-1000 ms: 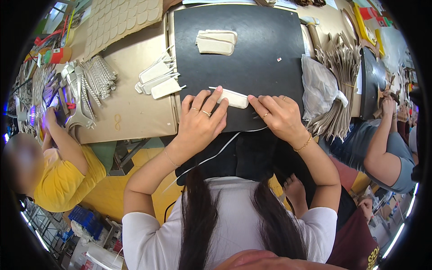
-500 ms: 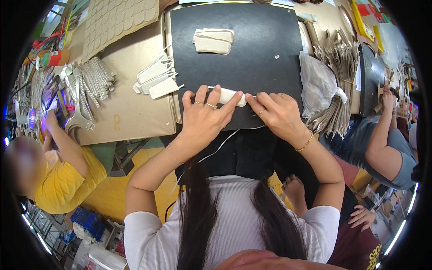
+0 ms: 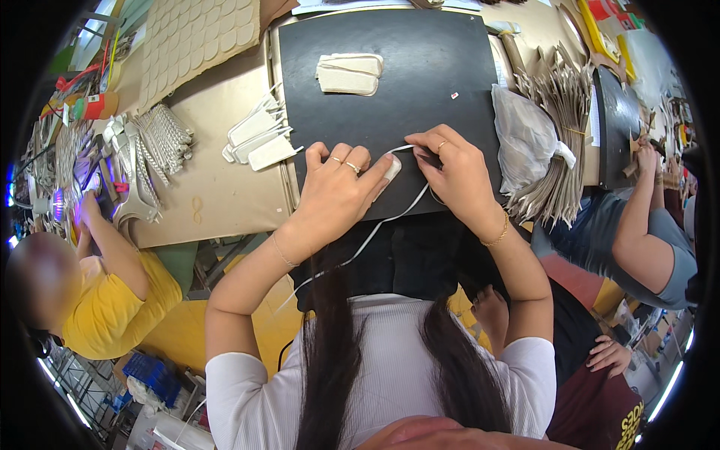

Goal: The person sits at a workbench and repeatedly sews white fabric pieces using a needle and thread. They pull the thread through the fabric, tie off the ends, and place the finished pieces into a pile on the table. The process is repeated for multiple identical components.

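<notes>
My left hand [image 3: 337,189] is closed on a cream, padded, round-ended piece [image 3: 392,169] near the front of the black mat [image 3: 405,112]. Most of the piece lies hidden under my fingers. My right hand [image 3: 459,171] pinches a thin white cord [image 3: 384,222] between thumb and forefinger, just right of the piece. One stretch of cord runs from the piece's end to my right fingertips. Another loops down over my lap. Farther back on the mat lies a small stack of similar cream pieces [image 3: 349,73].
Left of the mat are cream pieces with cord tails [image 3: 259,139], braided straps [image 3: 163,135] and a sheet of rounded cut-outs [image 3: 199,49]. On the right sit a plastic bag [image 3: 521,139] and a bundle of brown strips [image 3: 562,120]. Co-workers sit on both sides.
My right hand has moved up and away from the piece, drawing the cord out. My left hand has closed further over the piece, covering more of it.
</notes>
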Tool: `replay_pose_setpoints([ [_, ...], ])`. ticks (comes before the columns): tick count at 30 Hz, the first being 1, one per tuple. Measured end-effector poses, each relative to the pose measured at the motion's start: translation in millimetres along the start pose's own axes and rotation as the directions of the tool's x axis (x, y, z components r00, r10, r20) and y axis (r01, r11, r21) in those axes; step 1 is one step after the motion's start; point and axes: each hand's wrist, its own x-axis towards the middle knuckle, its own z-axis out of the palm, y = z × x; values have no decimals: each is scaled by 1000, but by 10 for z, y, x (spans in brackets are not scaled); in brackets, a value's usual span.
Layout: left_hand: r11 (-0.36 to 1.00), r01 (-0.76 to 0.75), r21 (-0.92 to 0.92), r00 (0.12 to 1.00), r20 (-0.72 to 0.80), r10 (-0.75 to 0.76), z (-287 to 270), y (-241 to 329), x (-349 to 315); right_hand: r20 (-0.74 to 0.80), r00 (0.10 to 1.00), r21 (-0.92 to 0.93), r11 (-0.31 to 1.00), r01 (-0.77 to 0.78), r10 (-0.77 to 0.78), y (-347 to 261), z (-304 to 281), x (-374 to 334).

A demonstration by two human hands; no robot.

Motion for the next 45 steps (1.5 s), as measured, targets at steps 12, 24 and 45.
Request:
replay_pose_setpoints([
  [12, 988, 85, -126, 980, -166, -105, 130, -53, -123, 107, 993, 7, 999, -49, 48, -128, -16, 69],
  [24, 978, 129, -162, 972, -174, -157, 149, -78, -129, 140, 966, -275, 929, 249, -217, -54, 24, -123],
  [45, 976, 149, -160, 971, -165, -175, 134, -58, -128, 120, 868, -398, 777, 487, -482, 31, 34, -60],
])
